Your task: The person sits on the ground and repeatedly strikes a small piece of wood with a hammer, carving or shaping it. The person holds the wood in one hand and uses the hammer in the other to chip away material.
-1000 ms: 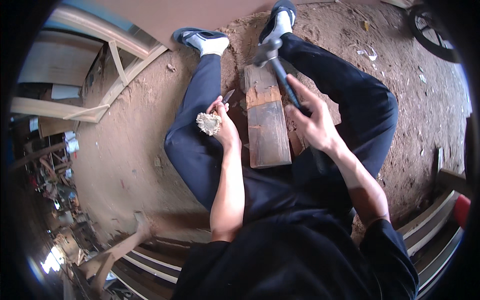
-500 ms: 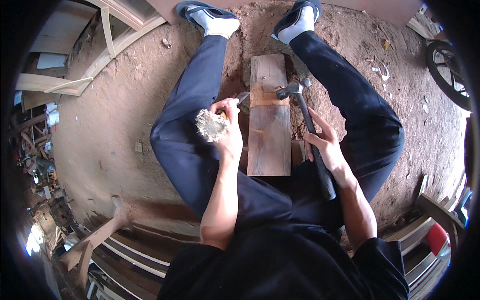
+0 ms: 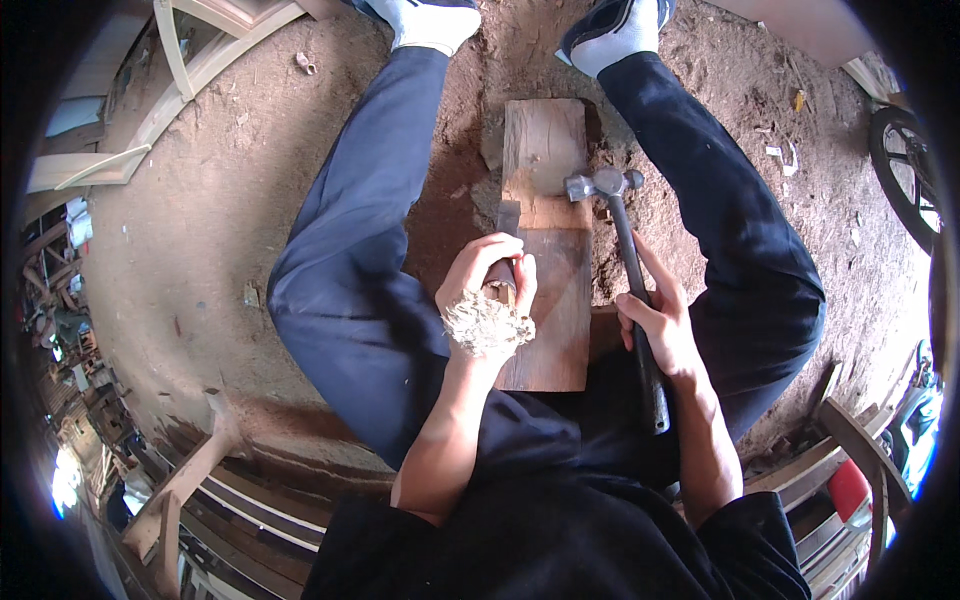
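A weathered wooden board lies lengthwise between my legs, with a rough, lighter band across it. My left hand grips a chisel with a badly frayed, pale handle end; the flat blade is over the board at the left of that band. My right hand holds a ball-peen hammer by its dark handle, its metal head over the right part of the board's rough band.
Dirt floor with small scraps surrounds my outstretched legs. A pale wooden frame stands upper left, a black spoked wheel at the right. Wooden slats and a red object are behind me, with clutter at far left.
My left hand has moved right and down, bringing the chisel from beside my leg onto the board. The hammer has swung down from the board's far end to over its rough band.
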The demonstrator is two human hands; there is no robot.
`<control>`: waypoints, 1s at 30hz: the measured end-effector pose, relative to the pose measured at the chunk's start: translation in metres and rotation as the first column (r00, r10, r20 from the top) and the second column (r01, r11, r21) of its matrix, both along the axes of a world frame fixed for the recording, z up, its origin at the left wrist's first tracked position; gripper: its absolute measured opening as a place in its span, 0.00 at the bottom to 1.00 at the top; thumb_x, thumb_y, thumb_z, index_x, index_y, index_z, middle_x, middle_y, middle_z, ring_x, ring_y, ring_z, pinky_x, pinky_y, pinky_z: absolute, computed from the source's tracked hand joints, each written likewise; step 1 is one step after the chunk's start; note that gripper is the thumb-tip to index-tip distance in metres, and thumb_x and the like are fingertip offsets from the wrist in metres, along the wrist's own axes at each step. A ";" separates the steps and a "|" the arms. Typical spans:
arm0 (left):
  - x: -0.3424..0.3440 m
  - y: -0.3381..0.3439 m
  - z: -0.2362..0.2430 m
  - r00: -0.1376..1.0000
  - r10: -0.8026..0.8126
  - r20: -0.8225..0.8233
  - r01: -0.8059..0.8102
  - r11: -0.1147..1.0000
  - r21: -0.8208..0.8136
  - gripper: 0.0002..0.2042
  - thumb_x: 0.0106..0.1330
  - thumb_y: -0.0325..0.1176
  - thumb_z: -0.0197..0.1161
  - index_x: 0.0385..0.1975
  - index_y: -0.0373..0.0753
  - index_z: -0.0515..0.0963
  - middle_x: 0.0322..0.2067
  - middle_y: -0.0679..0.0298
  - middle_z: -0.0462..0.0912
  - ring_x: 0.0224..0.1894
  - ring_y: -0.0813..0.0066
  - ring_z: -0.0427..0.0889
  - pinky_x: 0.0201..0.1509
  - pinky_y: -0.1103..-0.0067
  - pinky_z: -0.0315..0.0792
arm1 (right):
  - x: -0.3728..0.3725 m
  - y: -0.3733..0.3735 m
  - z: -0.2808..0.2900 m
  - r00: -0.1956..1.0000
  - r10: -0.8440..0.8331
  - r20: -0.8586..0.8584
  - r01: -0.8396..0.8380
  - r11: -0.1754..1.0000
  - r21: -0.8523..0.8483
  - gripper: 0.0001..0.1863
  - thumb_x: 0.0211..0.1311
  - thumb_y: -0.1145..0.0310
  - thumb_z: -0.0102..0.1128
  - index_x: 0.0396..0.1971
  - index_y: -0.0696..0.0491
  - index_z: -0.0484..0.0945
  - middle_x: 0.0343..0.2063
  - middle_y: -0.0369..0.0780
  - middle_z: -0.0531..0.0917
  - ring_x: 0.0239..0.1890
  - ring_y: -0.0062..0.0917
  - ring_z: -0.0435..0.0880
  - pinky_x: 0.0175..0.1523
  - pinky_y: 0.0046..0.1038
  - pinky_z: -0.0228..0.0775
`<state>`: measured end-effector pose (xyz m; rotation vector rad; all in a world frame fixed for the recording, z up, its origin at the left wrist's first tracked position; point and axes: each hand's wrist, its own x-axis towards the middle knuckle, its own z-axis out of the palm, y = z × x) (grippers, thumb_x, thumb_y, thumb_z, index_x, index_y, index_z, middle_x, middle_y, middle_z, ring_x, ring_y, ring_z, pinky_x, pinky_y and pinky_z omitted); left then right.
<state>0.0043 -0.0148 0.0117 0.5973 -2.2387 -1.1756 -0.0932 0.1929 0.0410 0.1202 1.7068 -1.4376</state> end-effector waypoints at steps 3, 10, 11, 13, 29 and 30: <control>-0.010 0.000 -0.002 1.000 0.013 -0.011 -0.013 1.000 0.005 0.10 0.58 0.19 0.71 0.38 0.36 0.80 0.38 0.57 0.87 0.37 0.64 0.88 0.46 0.73 0.82 | -0.001 0.000 -0.001 0.999 0.032 -0.019 -0.032 0.999 0.029 0.44 0.61 0.79 0.57 0.79 0.53 0.56 0.21 0.36 0.78 0.18 0.19 0.76 0.24 0.23 0.71; -0.017 0.001 -0.002 0.999 0.048 -0.023 -0.048 0.999 -0.014 0.11 0.56 0.18 0.70 0.38 0.36 0.81 0.38 0.57 0.88 0.37 0.64 0.88 0.45 0.74 0.82 | -0.004 -0.002 -0.003 0.997 0.071 -0.026 -0.069 0.997 0.040 0.44 0.62 0.77 0.58 0.80 0.52 0.55 0.16 0.34 0.77 0.17 0.18 0.76 0.25 0.23 0.70; -0.017 0.002 0.000 0.998 0.050 -0.024 -0.050 0.999 -0.004 0.10 0.56 0.18 0.70 0.38 0.36 0.81 0.38 0.57 0.88 0.37 0.65 0.88 0.45 0.75 0.82 | -0.005 -0.002 -0.003 0.996 0.080 -0.032 -0.079 0.996 0.051 0.44 0.62 0.77 0.58 0.80 0.52 0.55 0.15 0.34 0.77 0.17 0.18 0.76 0.25 0.23 0.70; -0.010 0.004 0.004 0.999 0.033 -0.013 -0.033 0.999 -0.017 0.10 0.56 0.18 0.70 0.37 0.36 0.82 0.38 0.58 0.88 0.36 0.64 0.88 0.45 0.74 0.82 | -0.006 -0.002 -0.002 0.995 0.089 -0.042 -0.086 0.995 0.056 0.44 0.62 0.77 0.58 0.80 0.52 0.54 0.14 0.34 0.77 0.16 0.18 0.75 0.25 0.24 0.70; -0.005 0.028 0.020 0.982 -0.168 0.090 0.178 0.977 -0.114 0.17 0.52 0.30 0.78 0.40 0.39 0.79 0.41 0.58 0.84 0.47 0.57 0.83 0.57 0.64 0.77 | 0.004 0.003 -0.002 0.991 0.133 -0.021 -0.133 0.991 0.016 0.48 0.65 0.75 0.62 0.81 0.54 0.47 0.25 0.38 0.82 0.22 0.22 0.81 0.30 0.26 0.75; -0.004 0.030 0.022 0.987 -0.153 0.044 0.158 0.977 -0.141 0.15 0.52 0.28 0.77 0.38 0.38 0.79 0.40 0.58 0.84 0.46 0.58 0.83 0.57 0.65 0.76 | 0.004 0.003 -0.002 0.991 0.132 -0.029 -0.132 0.991 0.002 0.48 0.65 0.75 0.62 0.81 0.54 0.47 0.25 0.39 0.82 0.22 0.23 0.81 0.30 0.26 0.76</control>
